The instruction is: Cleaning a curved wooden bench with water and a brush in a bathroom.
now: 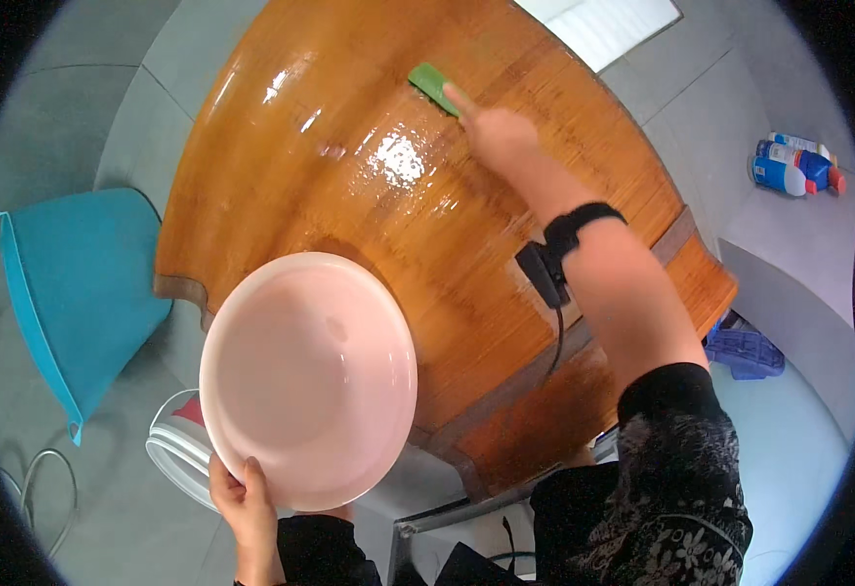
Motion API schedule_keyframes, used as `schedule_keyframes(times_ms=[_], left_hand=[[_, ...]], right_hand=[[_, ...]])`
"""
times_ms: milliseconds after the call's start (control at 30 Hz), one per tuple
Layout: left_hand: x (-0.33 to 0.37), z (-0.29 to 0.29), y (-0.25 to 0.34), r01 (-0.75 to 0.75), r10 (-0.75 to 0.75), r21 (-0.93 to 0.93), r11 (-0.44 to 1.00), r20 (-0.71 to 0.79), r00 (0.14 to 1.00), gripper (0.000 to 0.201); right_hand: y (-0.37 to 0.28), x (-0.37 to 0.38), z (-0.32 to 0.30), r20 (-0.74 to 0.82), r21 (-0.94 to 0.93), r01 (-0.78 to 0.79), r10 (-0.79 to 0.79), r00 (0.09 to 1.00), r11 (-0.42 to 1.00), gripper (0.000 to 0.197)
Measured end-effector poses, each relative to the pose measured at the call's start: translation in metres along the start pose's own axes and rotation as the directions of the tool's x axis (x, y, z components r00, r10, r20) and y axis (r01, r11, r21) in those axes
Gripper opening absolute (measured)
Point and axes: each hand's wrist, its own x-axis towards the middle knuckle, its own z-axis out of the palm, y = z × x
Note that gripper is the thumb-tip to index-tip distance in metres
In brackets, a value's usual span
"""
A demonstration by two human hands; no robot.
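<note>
My left hand (249,503) grips the near rim of a pale pink plastic basin (286,361), with the thumb inside it. The basin is tilted so its inside shows, and no water can be made out in it. My right hand (500,142) is closed around a green brush (429,83), its index finger stretched along the back. The brush lies against a large curved wooden panel (486,293), wet and shining with glare near the middle. Its bristles are mostly hidden below. A black band with a small device (542,273) and a cable sits on my right wrist.
On the left stands a turquoise tub (90,283). Behind the basin a white bucket (175,439) is partly hidden. A grey hose (61,488) lies on the tiles at lower left. Several bottles (779,174) rest on a ledge at right, above a purple-blue slipper (745,354).
</note>
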Motion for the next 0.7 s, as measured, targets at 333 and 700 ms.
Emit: schedule_keyframes(times_ms=[333, 700], left_hand=[[-0.002, 0.004, 0.000, -0.111, 0.113, 0.105, 0.988, -0.014, 0.993, 0.013], [-0.004, 0.010, 0.003, -0.176, 0.175, 0.072, 0.982, 0.017, 0.984, 0.008]], right_hand=[[0.034, -0.051, -0.005, -0.031, 0.297, -0.166, 0.184, 0.983, 0.940, 0.039], [0.117, -0.192, 0.059, -0.082, -0.062, 0.096, -0.101, 0.991, 0.993, 0.055]])
